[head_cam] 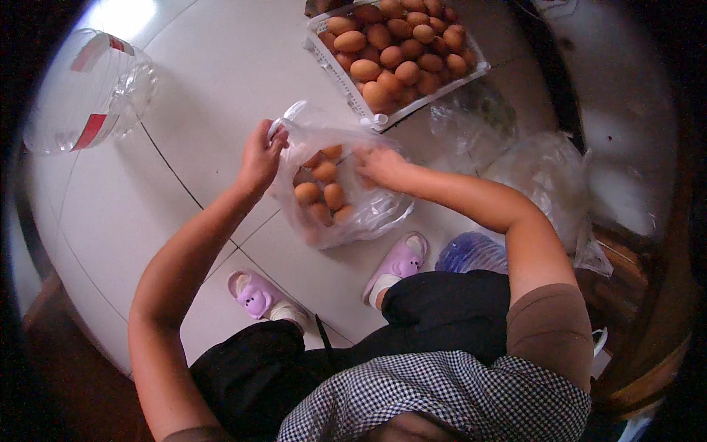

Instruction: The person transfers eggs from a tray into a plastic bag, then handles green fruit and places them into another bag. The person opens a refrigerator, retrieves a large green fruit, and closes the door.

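A thin, translucent plastic bag [381,207] rests on the tiled floor in front of my feet, with several brown eggs [326,172] inside it. My left hand [264,152] grips the bag's gathered upper edge on the left. At the right side of the bag's mouth is my right hand [381,166], its fingers blurred and partly veiled by the plastic. Whether those fingers hold an egg or the film, I cannot tell. Just beyond the bag stands a white plastic crate [345,83] heaped with brown eggs [392,57].
A large clear plastic bottle [88,94] is on the floor at the far left. More crumpled clear bags [544,177] lie to the right. A blue ribbed plastic container [472,253] sits by my right knee. My feet wear purple slippers [406,262].
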The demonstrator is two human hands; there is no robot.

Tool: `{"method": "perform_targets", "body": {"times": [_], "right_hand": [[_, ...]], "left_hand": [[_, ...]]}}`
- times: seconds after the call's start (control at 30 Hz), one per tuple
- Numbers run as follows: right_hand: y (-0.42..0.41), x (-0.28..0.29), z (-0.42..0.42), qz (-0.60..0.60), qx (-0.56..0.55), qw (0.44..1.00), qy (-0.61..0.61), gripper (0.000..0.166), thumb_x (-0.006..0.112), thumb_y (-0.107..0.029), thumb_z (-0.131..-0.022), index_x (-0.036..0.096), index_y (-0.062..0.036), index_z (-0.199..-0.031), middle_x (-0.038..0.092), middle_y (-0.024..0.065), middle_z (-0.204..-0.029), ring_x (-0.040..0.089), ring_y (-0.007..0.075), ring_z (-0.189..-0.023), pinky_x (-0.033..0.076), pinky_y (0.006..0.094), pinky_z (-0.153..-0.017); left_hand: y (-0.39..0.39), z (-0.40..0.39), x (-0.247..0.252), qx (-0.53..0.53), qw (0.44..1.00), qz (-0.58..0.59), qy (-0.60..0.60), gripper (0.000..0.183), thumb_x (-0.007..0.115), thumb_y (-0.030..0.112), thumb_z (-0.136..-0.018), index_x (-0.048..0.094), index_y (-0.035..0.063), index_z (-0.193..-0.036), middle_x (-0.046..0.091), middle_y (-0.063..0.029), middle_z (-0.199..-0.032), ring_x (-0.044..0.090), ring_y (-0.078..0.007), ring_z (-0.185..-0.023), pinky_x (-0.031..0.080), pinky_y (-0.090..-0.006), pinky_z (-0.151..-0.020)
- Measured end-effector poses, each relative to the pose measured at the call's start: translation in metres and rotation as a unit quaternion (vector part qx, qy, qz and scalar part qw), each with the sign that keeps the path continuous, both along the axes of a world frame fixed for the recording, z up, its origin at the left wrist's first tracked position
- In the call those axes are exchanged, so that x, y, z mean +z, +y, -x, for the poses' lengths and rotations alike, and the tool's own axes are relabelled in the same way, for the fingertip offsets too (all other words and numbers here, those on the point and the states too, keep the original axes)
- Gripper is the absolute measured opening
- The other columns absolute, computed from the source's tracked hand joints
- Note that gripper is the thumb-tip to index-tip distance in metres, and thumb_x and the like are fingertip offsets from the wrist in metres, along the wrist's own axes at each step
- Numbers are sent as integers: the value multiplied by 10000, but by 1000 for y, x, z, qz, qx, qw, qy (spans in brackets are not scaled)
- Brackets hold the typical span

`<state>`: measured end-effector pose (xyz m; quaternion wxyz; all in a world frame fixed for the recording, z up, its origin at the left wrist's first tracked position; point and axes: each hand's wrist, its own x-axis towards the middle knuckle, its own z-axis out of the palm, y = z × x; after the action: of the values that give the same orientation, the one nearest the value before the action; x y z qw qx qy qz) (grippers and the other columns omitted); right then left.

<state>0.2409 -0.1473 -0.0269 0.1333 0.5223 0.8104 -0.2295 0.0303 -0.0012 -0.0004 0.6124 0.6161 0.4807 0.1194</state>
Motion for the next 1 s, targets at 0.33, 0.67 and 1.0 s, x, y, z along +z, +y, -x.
{"method": "perform_targets", "body": {"times": [0.33,0.67,1.0], "right_hand": [[28,88,-48,82,-236,845,472,530,741,-227,-597,506,-97,-1054,472,76,-1086,481,219,-993,407,317,-846],[49,6,-179,-238,-539,746,311,632,710,-306,-647,433,-55,-1156,461,92,-1137,434,213,-1058,337,312,-919],[55,9,-152,-392,-484,762,177,578,712,-300,-648,471,-36,-1103,495,130,-1082,453,246,-1041,354,326,-897]], "left_hand": [[1,10,-8,25,999,44,17,174,461,208,-868,455,41,-821,506,-17,-702,445,-93,-667,375,-249,-590],[-2,13,-13,16,999,33,-18,134,461,199,-870,462,67,-891,480,15,-731,415,-67,-630,336,-209,-545],[-1,14,-8,21,998,51,20,168,450,219,-874,461,52,-874,493,-1,-715,434,-83,-653,363,-230,-582]]}}
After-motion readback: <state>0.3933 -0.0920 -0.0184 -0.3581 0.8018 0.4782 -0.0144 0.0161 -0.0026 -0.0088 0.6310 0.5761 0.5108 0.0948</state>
